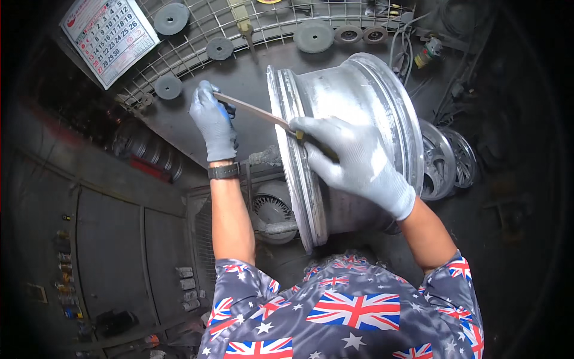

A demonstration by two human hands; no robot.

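Note:
A bare silver metal wheel rim stands in front of me, its barrel running left to right and its lipped edge on the left. Across that edge lies a long, flat, narrow file, tilted down to the right. My gloved left hand is closed round the file's far left end. On the other end, my gloved right hand wraps the dark and yellow handle, in front of the barrel. Both gloves are light grey, and the right hand covers part of the handle.
Several round abrasive discs hang on a wire grid at the back, beside a paper calendar. More wheels stand at the right. A round slotted wheel or cover sits low behind the rim. Small cans line the lower left.

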